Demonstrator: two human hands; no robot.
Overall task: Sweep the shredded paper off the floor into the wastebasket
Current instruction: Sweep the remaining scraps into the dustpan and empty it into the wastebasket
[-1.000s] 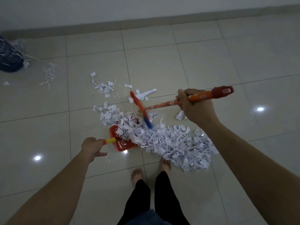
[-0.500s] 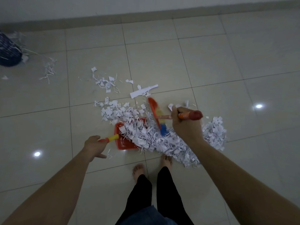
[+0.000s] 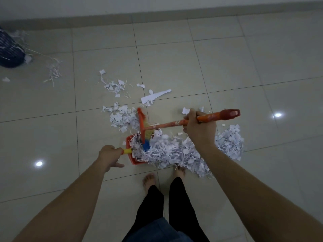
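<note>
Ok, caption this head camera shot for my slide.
Right hand brushes shredded paper into a red dustpan held by the left hand.

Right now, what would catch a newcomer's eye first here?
The heap of shredded paper mid-floor, spilling over a red dustpan. The right hand grips an orange broom above it; the left hand holds the dustpan's yellow handle. A dark wastebasket sits far left.

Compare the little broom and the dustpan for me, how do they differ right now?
The broom is gripped by the right hand on a long orange handle; the dustpan is held by the left hand on a short yellow handle. The broom's bristle head is multicoloured, yellow and blue under an orange bar, while the dustpan is plain red. The broom is tilted above the shredded paper; the dustpan lies on the floor, largely buried in paper. Both look like small plastic tools.
</note>
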